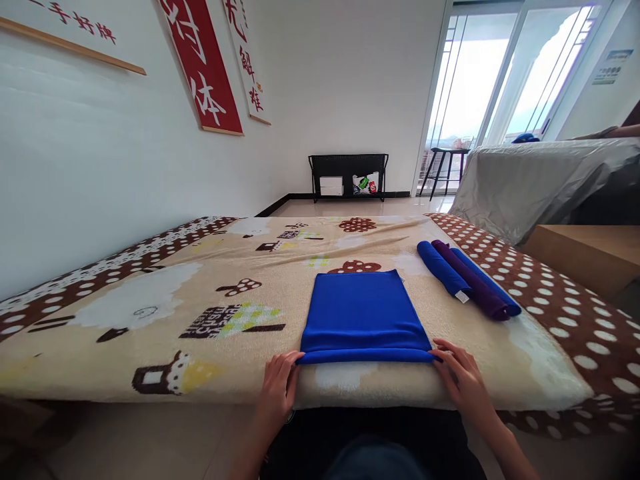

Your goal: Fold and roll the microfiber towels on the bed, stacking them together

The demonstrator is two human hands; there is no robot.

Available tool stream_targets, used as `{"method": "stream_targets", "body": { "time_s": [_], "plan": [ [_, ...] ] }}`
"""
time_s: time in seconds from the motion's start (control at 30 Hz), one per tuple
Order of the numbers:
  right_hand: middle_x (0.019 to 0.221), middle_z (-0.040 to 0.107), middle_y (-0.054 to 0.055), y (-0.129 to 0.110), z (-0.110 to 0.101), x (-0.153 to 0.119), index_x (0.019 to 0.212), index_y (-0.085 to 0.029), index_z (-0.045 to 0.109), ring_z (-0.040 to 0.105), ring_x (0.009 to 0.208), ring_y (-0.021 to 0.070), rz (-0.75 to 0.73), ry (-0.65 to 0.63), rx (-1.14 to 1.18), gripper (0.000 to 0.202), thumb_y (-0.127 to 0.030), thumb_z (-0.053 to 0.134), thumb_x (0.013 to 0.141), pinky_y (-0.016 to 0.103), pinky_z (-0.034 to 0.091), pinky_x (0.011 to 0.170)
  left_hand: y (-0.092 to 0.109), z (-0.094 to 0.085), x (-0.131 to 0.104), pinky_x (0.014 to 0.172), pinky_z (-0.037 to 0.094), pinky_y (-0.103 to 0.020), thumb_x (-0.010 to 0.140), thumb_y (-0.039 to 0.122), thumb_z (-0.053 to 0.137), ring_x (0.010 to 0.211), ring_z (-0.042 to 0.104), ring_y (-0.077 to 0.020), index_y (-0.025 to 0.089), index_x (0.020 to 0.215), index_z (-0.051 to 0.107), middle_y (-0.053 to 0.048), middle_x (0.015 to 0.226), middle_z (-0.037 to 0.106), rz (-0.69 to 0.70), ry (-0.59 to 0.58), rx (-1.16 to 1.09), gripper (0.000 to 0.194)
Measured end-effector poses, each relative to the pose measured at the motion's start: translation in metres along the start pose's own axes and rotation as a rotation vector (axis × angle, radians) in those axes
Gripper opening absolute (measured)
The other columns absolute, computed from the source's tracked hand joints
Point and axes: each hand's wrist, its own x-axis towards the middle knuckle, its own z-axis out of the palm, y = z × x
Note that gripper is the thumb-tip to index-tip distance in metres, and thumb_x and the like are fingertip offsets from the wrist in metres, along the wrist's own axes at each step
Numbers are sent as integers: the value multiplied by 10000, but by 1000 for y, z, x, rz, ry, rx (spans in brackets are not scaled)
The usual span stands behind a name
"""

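Note:
A blue cloth (pixel 357 303) lies flat in front of me on a patterned fleece blanket (pixel 300 293). Its near edge is turned over into a narrow roll. My left hand (pixel 281 377) pinches the left end of that roll between thumb and fingers. At the right end, my right hand (pixel 460 370) grips the cloth the same way. To the right lie rolled cloths side by side: a blue roll (pixel 443 268) with a white tag, a purple roll (pixel 470 280) and another blue roll (pixel 513 309) partly hidden behind the purple one.
Beyond the blanket a black rack (pixel 349 170) holds a white box. A dark stool (pixel 445 160) stands by the glass door. On the right are a cardboard box (pixel 585 253) and a sheet-covered surface (pixel 540 177), where another person's arm (pixel 607 133) rests. Scrolls hang on the left wall.

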Motion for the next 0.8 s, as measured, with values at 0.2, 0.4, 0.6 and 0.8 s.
{"method": "stream_targets", "body": {
  "time_s": [0.2,0.4,0.6,0.8],
  "plan": [
    [1350,560,66,-3,-4,2,1117,-278,607,542,1231,252,-2,-48,55,196,-260,485,965,439,474,966,-1,-10,0,1006,463,-412,947,158,441,1095,609,-221,259,1203,548,-70,1138,657,-5,-14,-36,295],
    [1383,538,72,-10,-13,4,1048,-264,595,533,1243,253,5,-115,67,182,-276,427,978,424,465,964,3,-24,-2,993,453,-405,910,163,455,1024,602,-214,254,1158,526,-49,1086,644,27,-80,-52,274],
    [1349,572,70,-14,-6,9,930,-236,592,576,1142,246,6,-66,-45,168,-254,429,967,426,436,932,12,-27,11,891,464,-394,875,147,436,907,594,-214,238,1050,543,-37,959,639,-22,-174,3,224],
    [1290,626,90,-51,20,20,1051,-232,617,582,1165,274,-5,134,-259,212,-152,473,918,480,343,1008,56,9,26,967,344,-507,796,49,466,1066,579,-303,222,1064,602,-100,1095,660,22,-8,261,347]
  ]
}}
